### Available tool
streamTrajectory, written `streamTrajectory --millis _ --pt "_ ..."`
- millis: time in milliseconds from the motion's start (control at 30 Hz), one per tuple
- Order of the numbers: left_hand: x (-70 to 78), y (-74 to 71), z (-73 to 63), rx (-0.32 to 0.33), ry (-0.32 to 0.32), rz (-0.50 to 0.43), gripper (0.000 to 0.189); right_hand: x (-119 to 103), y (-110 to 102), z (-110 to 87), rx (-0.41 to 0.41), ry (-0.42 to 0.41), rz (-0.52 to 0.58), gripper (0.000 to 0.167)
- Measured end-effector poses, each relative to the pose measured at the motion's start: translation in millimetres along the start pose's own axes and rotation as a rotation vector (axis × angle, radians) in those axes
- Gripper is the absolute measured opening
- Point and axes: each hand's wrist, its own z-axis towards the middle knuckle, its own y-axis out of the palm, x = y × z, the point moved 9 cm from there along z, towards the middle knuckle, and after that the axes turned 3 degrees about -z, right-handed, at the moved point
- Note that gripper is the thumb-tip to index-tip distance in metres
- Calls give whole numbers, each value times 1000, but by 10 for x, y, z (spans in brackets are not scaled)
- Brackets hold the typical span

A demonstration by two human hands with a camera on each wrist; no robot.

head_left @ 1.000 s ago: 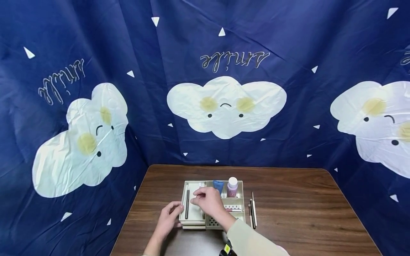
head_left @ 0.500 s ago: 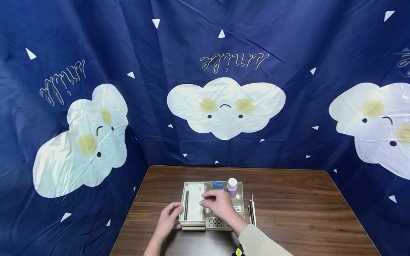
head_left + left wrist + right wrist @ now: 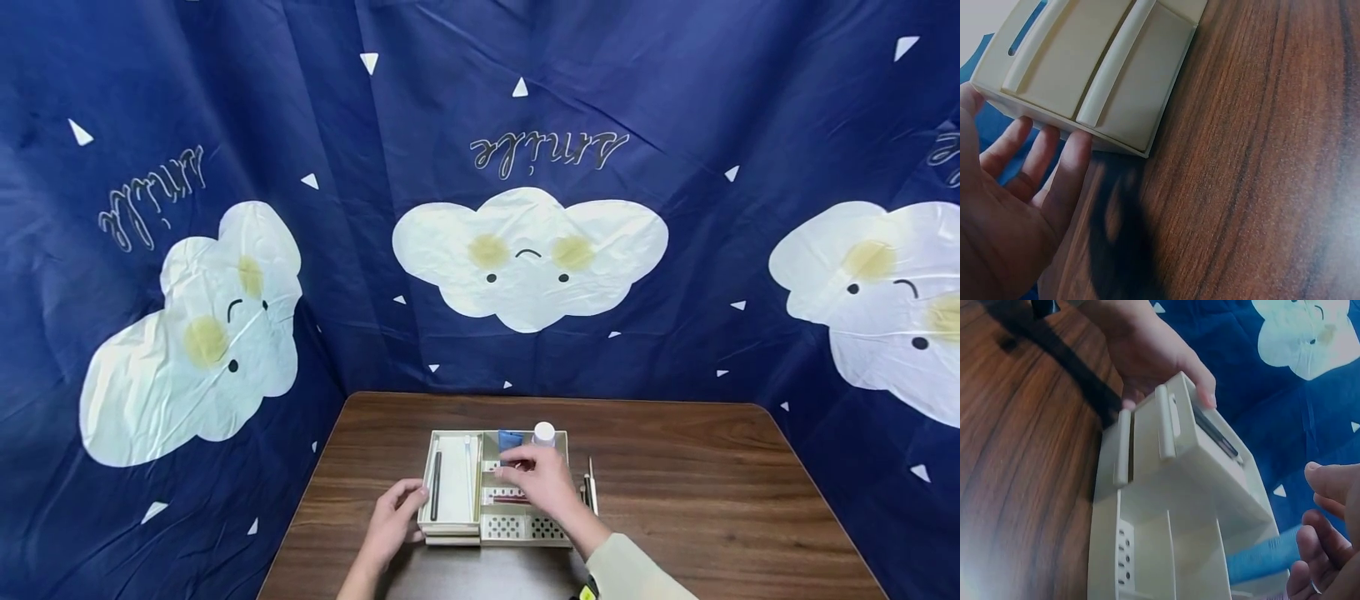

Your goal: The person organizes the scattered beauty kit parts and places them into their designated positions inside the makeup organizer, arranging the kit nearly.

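Observation:
A cream desk organizer stands on the table, with stacked drawers on its left and open compartments on its right. My left hand rests against its left side, thumb at the upper rim and fingertips touching the wall in the left wrist view. In the shallow top tray lie a dark pencil-like stick and a slim white stick. My right hand hovers over the right compartments, fingers loosely bent with nothing seen between them. Near it are a blue tube and a white-capped bottle, partly hidden by the hand.
A slim dark-red item lies in a middle compartment. Several thin brush-like sticks lie on the wooden table beside the organizer's right edge. A blue curtain with clouds surrounds the table's back and sides.
My right hand has moved rightward from above the top tray to above the right compartments. The white stick, mostly covered a second ago, now shows fully. My left hand keeps its place.

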Motion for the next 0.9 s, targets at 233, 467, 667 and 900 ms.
streamTrajectory --millis 233,467,667,900 --pt "-27 -13 -12 16 -2 16 41 245 -164 -52 17 88 -43 18" --pt "-17 -7 -4 17 1 12 41 505 -344 -146 90 159 -38 18" --pt "-23 0 -3 23 -9 21 43 707 -421 -240 116 183 -65 19" --pt "-47 5 26 28 -13 7 39 907 -502 -356 127 230 -44 18"
